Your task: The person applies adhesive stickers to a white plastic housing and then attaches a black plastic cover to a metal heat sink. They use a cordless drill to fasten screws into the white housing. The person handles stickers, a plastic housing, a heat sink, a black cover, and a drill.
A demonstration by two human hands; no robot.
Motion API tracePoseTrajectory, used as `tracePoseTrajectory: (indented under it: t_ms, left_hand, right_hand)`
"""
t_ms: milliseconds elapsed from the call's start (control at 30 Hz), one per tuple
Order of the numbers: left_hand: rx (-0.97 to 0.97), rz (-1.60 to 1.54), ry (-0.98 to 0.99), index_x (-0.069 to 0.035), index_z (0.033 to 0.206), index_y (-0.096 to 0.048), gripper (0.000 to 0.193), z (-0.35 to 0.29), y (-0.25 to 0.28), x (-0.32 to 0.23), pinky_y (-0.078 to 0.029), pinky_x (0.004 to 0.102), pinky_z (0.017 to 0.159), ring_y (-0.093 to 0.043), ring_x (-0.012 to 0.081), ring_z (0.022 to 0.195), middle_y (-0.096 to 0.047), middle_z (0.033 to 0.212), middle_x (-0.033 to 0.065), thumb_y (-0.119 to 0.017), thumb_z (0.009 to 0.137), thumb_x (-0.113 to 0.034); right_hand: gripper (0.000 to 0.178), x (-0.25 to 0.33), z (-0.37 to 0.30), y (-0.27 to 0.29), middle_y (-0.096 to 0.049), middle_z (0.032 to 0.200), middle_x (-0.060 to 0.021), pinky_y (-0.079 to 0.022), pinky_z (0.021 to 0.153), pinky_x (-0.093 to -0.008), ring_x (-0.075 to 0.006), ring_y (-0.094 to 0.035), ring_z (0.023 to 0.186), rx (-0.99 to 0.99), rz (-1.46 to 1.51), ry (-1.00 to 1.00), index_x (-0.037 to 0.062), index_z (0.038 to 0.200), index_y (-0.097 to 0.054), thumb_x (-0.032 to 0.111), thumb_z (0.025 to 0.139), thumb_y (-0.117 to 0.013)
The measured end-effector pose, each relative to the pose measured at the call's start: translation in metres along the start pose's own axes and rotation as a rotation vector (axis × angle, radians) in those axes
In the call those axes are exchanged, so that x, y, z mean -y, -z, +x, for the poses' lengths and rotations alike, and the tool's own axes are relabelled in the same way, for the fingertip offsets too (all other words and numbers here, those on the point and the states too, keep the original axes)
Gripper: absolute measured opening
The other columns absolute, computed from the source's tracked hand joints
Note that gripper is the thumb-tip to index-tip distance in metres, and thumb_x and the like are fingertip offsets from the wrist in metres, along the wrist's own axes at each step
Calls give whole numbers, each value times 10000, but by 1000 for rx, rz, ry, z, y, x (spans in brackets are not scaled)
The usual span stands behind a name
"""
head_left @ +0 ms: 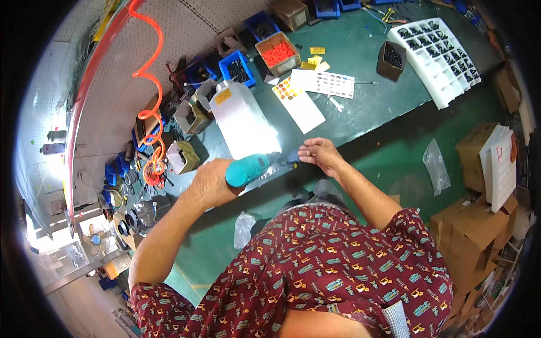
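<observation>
My left hand [213, 183] is wrapped round a teal power drill [246, 170], its rounded back end toward me. Fingers stretched and slightly curled, my right hand [322, 155] is held a little to the right of the drill, with nothing visible in it. Between them at the bench edge is a small dark and blue item [292, 160], too blurred to name. Beyond the drill lies a pale, shiny box-like housing [239, 115] with a yellow label at its far end. The drill's tip is hidden.
A green workbench [360, 121] carries a white card [304, 112], a sheet of stickers [324, 83], a wrench [336, 103] and a carton of red parts [278, 54]. A white compartment tray [434, 59] stands far right. An orange coiled hose [159, 42] hangs left. Cardboard boxes [473, 225] sit right.
</observation>
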State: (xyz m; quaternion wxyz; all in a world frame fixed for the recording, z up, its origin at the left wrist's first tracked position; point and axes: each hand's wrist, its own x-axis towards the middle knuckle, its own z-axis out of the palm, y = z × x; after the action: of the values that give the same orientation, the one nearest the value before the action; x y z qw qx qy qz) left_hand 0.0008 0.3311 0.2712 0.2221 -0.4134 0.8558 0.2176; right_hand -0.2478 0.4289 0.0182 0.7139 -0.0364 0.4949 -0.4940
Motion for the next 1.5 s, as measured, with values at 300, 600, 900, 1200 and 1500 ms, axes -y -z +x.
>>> tracePoseTrajectory:
  t_ms: [300, 600, 900, 1200, 1500]
  left_hand:
    - [-83, -727, 138, -96, 1314, -658, 494, -26, -15, 8, -531, 333, 861, -634, 167, 899, -720, 1007, 73, -786, 873, -277]
    - [-213, -1211, 214, -42, 1224, -673, 324, -63, -56, 31, -539, 315, 814, -631, 120, 910, -690, 1047, 19, -740, 923, -139]
    - [-264, -1330, 137, -21, 1159, -704, 265, -62, -82, 115, -558, 319, 740, -646, 124, 795, -717, 991, 33, -714, 896, -49]
    - [-184, -1723, 107, -3, 1104, -669, 314, -83, -84, 226, -570, 344, 641, -663, 181, 678, -700, 934, 93, -730, 810, -97]
    - [-471, -1603, 81, -11, 1092, -678, 244, -47, -103, 285, -550, 319, 685, -633, 133, 750, -694, 948, 55, -708, 863, -90]
  right_hand:
    - [244, 14, -7, 14, -702, 990, -181, -639, 687, -355, -242, -733, 788, 21, -104, 66, 0, 1168, -512, 133, 1010, -642]
    - [234, 46, -15, -39, -703, 1020, -106, -620, 734, -285, -154, -690, 822, 165, 47, 131, -50, 1210, -632, 74, 1012, -643]
    - [226, 59, -1, -108, -714, 968, -79, -631, 727, -270, -128, -681, 780, 188, 24, 140, -22, 1208, -642, 97, 1016, -641]
    - [233, 91, 17, -197, -737, 968, -129, -608, 696, -316, -155, -681, 748, 408, -608, 2, -54, 1179, -695, 94, 1002, -663]
    - [242, 120, 140, -298, -703, 1029, -114, -538, 894, -375, -248, -663, 986, 667, -1605, 678, 46, 1138, -749, 37, 931, -624]
